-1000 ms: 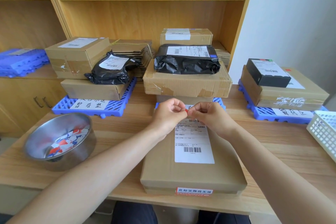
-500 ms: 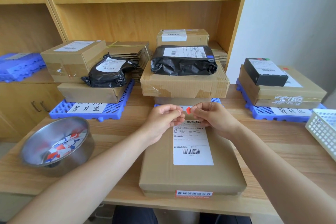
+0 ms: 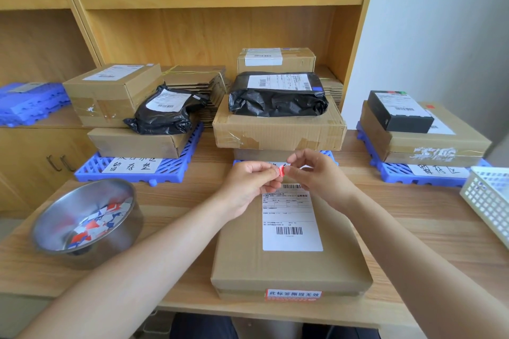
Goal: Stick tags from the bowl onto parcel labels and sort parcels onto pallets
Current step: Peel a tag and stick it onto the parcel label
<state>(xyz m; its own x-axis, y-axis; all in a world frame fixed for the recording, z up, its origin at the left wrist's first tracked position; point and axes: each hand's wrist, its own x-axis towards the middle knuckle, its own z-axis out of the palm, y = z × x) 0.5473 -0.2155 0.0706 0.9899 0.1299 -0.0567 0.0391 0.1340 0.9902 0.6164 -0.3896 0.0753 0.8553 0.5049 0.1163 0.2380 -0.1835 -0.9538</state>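
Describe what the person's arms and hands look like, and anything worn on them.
Two bare hands, the left hand and right hand, with no gloves. No ring, watch or bracelet shows. The left forearm and right forearm are bare too; no sleeve is in view.

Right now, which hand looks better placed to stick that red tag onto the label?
Probably the left hand: it pinches the red tag just above the label, while the right hand seems to hold a white strip, perhaps the backing.
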